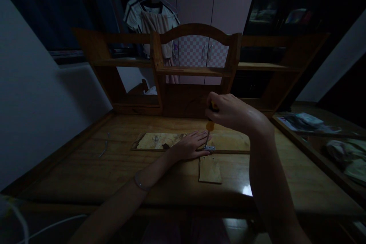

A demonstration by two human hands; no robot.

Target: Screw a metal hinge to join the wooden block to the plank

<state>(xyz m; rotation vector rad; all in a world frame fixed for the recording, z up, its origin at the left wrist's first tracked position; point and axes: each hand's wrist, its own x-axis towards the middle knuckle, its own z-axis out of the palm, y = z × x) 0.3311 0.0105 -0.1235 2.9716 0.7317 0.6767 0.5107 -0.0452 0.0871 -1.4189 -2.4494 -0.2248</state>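
My right hand [228,108] is wrapped round the yellow and black handle of a screwdriver [210,126]. The tool stands nearly upright, its tip down at a small metal hinge [211,148] on the near edge of a long wooden board [160,140]. Flat on that board, just left of the hinge, my left hand [193,145] lies with its fingers stretched out. Closer to me is a small square wooden piece [210,170], with two small dark holes along its top edge. Whether the tip sits in a screw is too small to tell.
A wooden shelf unit [197,71] stands along the back of the desk [120,183]. Thin pale strips [105,148] lie at the left. On the right, papers [309,120] and cloth [349,156] rest on another surface. A white cable [57,223] runs at lower left.
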